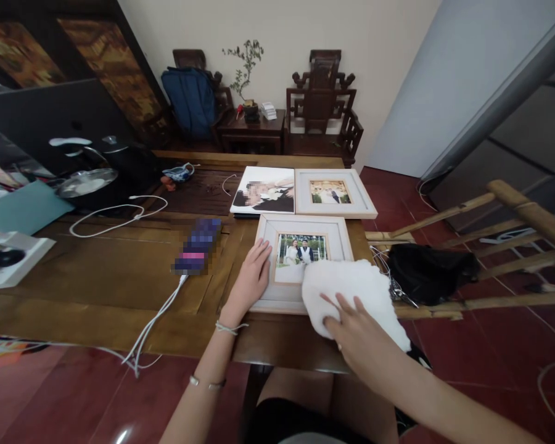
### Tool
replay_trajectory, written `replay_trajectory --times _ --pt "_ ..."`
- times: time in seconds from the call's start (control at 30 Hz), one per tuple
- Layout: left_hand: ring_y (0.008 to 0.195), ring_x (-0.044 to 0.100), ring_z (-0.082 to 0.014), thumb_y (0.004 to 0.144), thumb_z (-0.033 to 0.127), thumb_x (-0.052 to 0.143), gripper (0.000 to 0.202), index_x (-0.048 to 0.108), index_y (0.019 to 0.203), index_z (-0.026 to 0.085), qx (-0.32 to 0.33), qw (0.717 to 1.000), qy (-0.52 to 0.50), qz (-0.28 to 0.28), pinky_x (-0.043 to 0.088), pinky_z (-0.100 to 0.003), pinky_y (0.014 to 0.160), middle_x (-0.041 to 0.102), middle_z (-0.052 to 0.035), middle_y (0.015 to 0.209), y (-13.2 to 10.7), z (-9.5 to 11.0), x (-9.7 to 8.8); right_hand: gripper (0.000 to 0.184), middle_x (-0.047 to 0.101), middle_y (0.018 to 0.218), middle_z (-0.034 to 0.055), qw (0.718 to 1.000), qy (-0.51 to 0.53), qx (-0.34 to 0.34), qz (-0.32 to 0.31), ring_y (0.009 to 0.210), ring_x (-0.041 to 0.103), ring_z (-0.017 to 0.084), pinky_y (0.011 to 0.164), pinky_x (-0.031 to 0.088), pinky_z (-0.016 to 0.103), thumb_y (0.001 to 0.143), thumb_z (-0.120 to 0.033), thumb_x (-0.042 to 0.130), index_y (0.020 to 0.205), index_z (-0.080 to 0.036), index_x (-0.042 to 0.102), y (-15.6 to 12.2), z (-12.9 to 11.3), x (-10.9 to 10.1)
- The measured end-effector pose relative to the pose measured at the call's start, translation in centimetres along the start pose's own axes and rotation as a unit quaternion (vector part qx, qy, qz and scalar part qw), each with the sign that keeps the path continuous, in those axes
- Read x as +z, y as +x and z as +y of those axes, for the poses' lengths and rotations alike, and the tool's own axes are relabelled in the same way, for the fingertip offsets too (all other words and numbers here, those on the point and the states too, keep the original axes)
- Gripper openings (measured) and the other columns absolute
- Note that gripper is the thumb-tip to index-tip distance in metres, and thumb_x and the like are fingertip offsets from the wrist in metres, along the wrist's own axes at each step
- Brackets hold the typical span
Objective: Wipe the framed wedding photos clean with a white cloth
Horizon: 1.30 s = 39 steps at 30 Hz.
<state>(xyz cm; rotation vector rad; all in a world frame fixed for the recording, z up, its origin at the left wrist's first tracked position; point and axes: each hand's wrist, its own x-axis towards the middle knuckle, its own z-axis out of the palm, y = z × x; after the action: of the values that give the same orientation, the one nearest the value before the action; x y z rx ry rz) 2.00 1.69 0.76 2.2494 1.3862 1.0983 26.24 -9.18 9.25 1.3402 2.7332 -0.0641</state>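
Note:
A light wooden picture frame (337,231) with a wide pale mat lies flat near the table's front edge. Its photo shows two people standing outdoors. Stretched fingers of my left hand (252,277) rest along the frame's left edge. My right hand (356,327) presses on a fluffy white cloth (346,277), fingers partly spread and bent into it. That cloth covers the frame's lower right corner and hangs past the table edge. Just behind lie a second pale frame (365,200) and a white-edged photo panel (264,185), side by side.
A phone (198,246) with a white cable lies to the left. Further left are a glass-lidded pot (90,185), a dark kettle (129,163) and a teal folder (23,209). A bamboo rack (472,213) with a black bag (430,271) stands at the right.

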Motion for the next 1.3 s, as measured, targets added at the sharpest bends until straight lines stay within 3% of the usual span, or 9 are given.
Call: replay_trajectory --times 0.23,0.37,0.47,0.7,0.8,0.9,1.07,1.2,1.3 --pt "0.139 0.032 -0.0247 0.094 0.017 0.036 0.038 0.054 0.127 0.016 0.022 1.000 -0.008 -0.015 0.031 -0.051 0.112 0.050 -0.0157 0.138 0.0 -0.7 0.0 0.049 0.030 0.149 0.0211 0.992 -0.012 0.070 0.103 0.138 0.020 0.039 0.105 0.022 0.067 0.067 0.008 0.038 0.109 -0.006 0.059 8.4 8.2 1.8" --pt "0.138 0.034 -0.0245 0.093 0.018 0.037 0.037 0.055 0.126 0.017 0.012 1.000 -0.009 -0.012 0.032 -0.051 0.112 0.051 -0.0145 0.137 0.1 -0.5 -0.1 0.048 0.032 0.149 0.0179 0.990 -0.037 0.075 0.115 0.138 0.019 0.041 0.103 0.021 0.070 0.073 0.004 0.042 0.116 -0.009 0.058 11.7 11.5 1.3" --pt "0.138 0.034 -0.0239 0.093 0.018 0.038 0.038 0.055 0.126 0.019 0.003 1.000 -0.013 -0.005 0.032 -0.051 0.112 0.052 -0.0123 0.137 0.1 -0.3 -0.1 0.053 0.034 0.149 0.0162 0.995 -0.053 0.043 0.070 0.137 0.021 0.042 0.103 0.019 0.071 0.071 0.008 0.041 0.115 -0.013 0.061 10.7 10.1 1.2" --pt "0.138 0.034 -0.0252 0.093 0.018 0.037 0.040 0.052 0.130 0.015 -0.011 1.000 0.001 -0.008 0.030 -0.051 0.113 0.050 -0.0152 0.138 0.2 0.1 0.0 0.059 0.033 0.149 0.0161 0.995 0.058 -0.020 -0.073 0.136 0.024 0.044 0.102 0.028 0.068 0.065 0.009 0.049 0.116 -0.017 0.062 0.8 1.7 -1.0" --pt "0.139 0.032 -0.0247 0.094 0.018 0.036 0.040 0.051 0.131 0.014 -0.005 1.000 0.011 -0.012 0.030 -0.051 0.113 0.048 -0.0150 0.140 0.1 0.1 0.0 0.061 0.031 0.151 0.0116 0.989 0.104 -0.056 -0.087 0.136 0.024 0.042 0.102 0.032 0.065 0.063 0.008 0.048 0.116 -0.019 0.062 -0.6 0.0 -1.7" --pt "0.140 0.030 -0.0248 0.094 0.018 0.036 0.041 0.050 0.132 0.013 0.001 1.000 0.015 -0.024 0.029 -0.050 0.114 0.047 -0.0155 0.141 0.1 -0.1 -0.1 0.060 0.036 0.149 0.0086 0.993 0.103 -0.040 -0.043 0.137 0.024 0.040 0.102 0.029 0.066 0.062 0.009 0.043 0.112 -0.019 0.064 1.6 1.0 -0.5" --pt "0.139 0.032 -0.0248 0.094 0.020 0.037 0.040 0.050 0.132 0.017 0.007 0.999 0.009 -0.032 0.029 -0.051 0.113 0.048 -0.0135 0.141 0.1 -0.5 -0.2 0.057 0.041 0.146 0.0096 0.993 0.008 0.045 0.109 0.138 0.021 0.038 0.106 0.018 0.069 0.064 0.011 0.039 0.107 -0.015 0.066 8.8 7.7 1.8" --pt "0.139 0.032 -0.0241 0.094 0.020 0.037 0.040 0.051 0.132 0.017 0.003 0.999 -0.001 -0.032 0.029 -0.050 0.114 0.049 -0.0131 0.140 0.1 -0.4 -0.3 0.054 0.038 0.148 0.0091 0.987 -0.041 0.064 0.138 0.138 0.020 0.041 0.102 0.018 0.073 0.068 0.007 0.043 0.111 -0.016 0.065 12.2 11.3 2.0" --pt "0.139 0.032 -0.0245 0.094 0.020 0.037 0.041 0.050 0.132 0.018 -0.002 1.000 -0.007 -0.027 0.029 -0.051 0.113 0.049 -0.0127 0.140 0.1 -0.2 -0.2 0.051 0.038 0.148 0.0094 0.991 -0.063 0.036 0.109 0.137 0.021 0.042 0.103 0.017 0.072 0.069 0.007 0.044 0.106 -0.018 0.068 11.3 10.2 2.0"
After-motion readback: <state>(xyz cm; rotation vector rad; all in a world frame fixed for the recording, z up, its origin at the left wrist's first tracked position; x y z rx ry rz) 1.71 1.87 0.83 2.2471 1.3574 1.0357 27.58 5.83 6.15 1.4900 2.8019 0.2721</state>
